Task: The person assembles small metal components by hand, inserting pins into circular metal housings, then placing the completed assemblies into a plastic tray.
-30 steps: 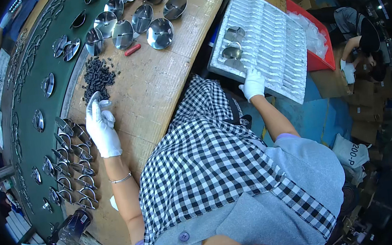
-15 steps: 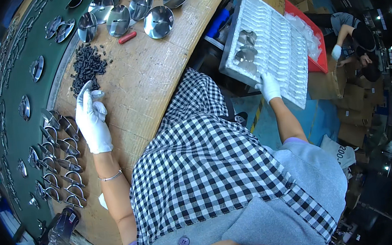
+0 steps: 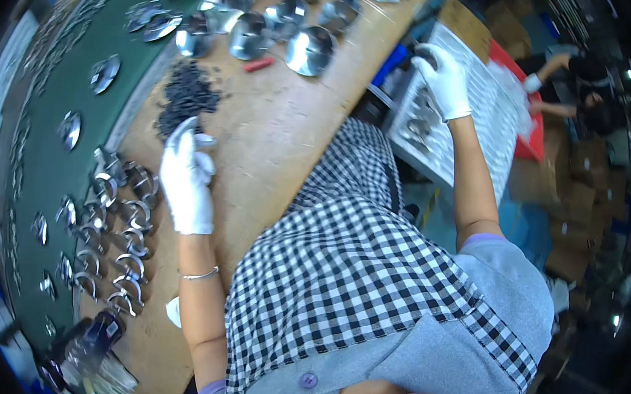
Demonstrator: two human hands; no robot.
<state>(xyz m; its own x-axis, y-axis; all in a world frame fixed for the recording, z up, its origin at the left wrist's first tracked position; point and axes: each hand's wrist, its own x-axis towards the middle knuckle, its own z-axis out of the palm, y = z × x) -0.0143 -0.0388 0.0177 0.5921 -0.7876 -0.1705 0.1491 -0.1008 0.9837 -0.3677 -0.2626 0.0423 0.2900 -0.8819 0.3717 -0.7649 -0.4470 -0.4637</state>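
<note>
My left hand, in a white glove, is at the near edge of a heap of small black pellet-like pieces on the wooden table. Its fingers are partly bent and apart, and nothing shows in them. Above the far end of a white ridged tray is my gloved right hand, its thumb and fingers spread with a gap between them. Several shiny metal pieces lie in the tray. Round polished metal discs and a red handle-like piece are beyond the heap.
Rows of curved metal parts stand left of my left hand. A green belt carries more metal pieces. A dark bottle is at the lower left. Right of the tray are a red crate with clear plastic and a co-worker.
My right hand has left the tray's near edge and moved up to its far end. My left hand stays by the black heap. The whole view has shifted a little.
</note>
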